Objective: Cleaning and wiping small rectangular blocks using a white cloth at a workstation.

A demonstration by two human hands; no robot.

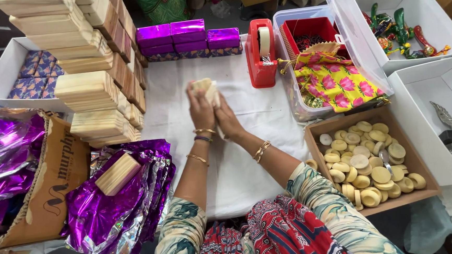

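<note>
My left hand [200,108] and my right hand [226,116] are raised together over the white tablecloth [256,114], both closed around a small pale wooden piece [205,87] that sticks out above the fingers. The object looks blurred, so its exact shape is unclear. Bangles sit on both wrists. A tall stack of light wooden boxes [94,72] rises just left of my hands. One wooden block [117,174] lies on crumpled purple foil [118,201] near my left elbow.
Purple foil-wrapped boxes [188,38] line the far edge beside a red tape dispenser [261,51]. A clear bin [306,64] holds a yellow floral pouch [335,81]. A cardboard box [422,177] of round wooden discs sits right. White boxes [435,124] stand further right.
</note>
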